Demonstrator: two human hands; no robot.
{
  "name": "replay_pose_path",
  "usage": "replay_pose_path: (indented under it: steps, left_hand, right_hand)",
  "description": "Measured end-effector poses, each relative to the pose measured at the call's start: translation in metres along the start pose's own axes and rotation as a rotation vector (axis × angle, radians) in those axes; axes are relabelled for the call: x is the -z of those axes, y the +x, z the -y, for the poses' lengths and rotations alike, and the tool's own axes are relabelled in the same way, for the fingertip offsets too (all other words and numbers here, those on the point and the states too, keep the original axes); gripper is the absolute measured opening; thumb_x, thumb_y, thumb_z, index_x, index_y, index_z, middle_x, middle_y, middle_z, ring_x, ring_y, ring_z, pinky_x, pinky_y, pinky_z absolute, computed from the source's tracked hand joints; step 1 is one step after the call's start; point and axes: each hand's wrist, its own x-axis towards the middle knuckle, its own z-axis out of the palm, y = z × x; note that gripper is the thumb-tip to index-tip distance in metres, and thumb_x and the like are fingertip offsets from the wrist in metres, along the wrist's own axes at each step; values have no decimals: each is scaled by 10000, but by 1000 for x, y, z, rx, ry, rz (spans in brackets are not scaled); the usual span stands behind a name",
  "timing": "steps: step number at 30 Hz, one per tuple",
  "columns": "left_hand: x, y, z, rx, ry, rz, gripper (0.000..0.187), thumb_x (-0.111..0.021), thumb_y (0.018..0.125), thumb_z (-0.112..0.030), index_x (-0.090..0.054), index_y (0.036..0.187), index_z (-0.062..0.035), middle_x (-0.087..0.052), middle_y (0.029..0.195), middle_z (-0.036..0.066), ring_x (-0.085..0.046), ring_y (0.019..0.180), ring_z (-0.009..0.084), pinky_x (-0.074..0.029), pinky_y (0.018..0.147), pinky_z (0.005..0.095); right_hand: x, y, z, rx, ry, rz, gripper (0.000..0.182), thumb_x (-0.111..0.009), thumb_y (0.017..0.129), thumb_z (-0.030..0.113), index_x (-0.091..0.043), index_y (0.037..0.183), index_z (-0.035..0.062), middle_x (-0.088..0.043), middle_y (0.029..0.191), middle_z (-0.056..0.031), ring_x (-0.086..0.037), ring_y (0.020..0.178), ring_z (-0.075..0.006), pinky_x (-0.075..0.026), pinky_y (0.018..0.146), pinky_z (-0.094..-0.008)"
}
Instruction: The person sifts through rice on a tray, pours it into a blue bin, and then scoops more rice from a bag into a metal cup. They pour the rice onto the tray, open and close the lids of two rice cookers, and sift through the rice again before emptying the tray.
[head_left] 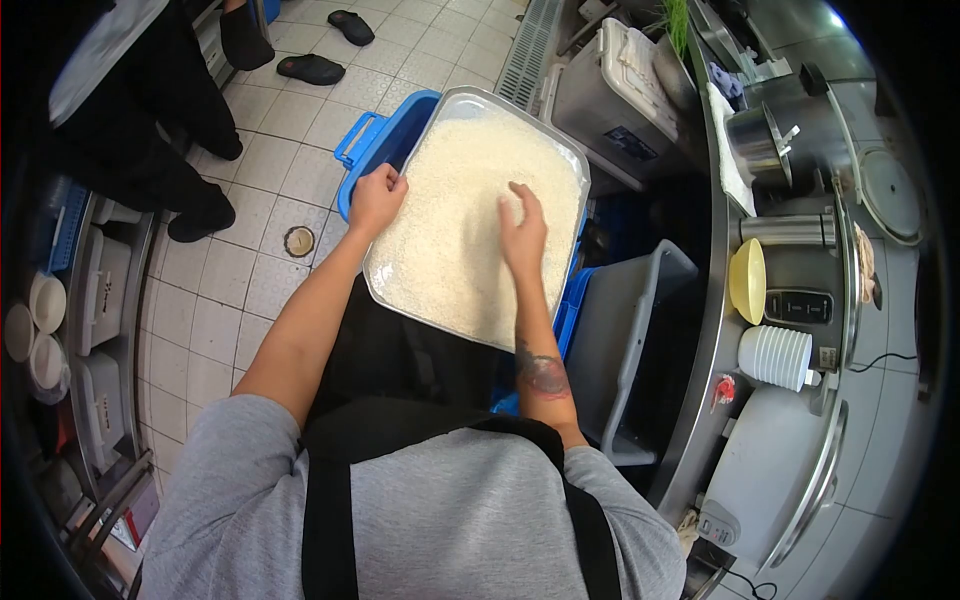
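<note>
A metal tray [375, 283] full of pale, loose crumbs [460, 200], like breadcrumbs, lies in front of me. It rests over a blue bin [400, 135], whose handle sticks out on the left. My left hand [378, 203] is closed on the tray's left rim, fingers curled at the edge. Over the right half of the crumbs is my right hand [523, 235], thumb and fingers apart and nothing held in it. A shallow shadow shows in the crumbs just left of that hand.
A person in dark trousers [165, 90] stands at upper left. Along the right runs a steel counter with a yellow bowl [747, 281], stacked white bowls [775, 357] and a pot [760, 145]. A grey tub [615, 345] sits below. Shelves [105, 300] line the left.
</note>
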Motion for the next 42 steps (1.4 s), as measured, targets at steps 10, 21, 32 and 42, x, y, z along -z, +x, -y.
replay_pose_path:
  steps: [10,21,32,42]
  left_hand:
    - [1,0,-1,25,-24,17,223,-625,805,-224,-609,784,-2,-641,689,147,-625,628,275,-474,601,371]
    - [0,-1,-1,14,-21,7,217,-625,798,-218,-604,766,-5,-640,679,146,-626,629,286,-474,599,377]
    - [0,-1,0,12,-2,-14,219,-630,792,-228,-607,767,-11,-638,683,141,-624,633,284,-475,602,374]
    - [1,-1,-3,23,13,2,235,-627,790,-238,-607,767,-5,-634,680,145,-621,630,278,-472,604,378]
  right_hand:
    - [-67,4,-21,369,-716,315,396,-489,900,250,-484,1292,191,-298,1468,-60,-202,1380,-311,-130,978,-740]
    - [-32,37,-64,67,-679,-29,369,-640,787,142,-602,1154,163,-551,1163,-111,-511,1067,-304,-400,888,-487]
    - [12,-2,-9,-46,-157,139,354,-502,705,-94,-659,998,26,-659,883,-226,-662,839,-320,-499,749,-334]
    - [46,1,19,48,-14,271,399,-497,763,-67,-586,1138,34,-581,1161,-201,-529,1145,-298,-392,975,-347]
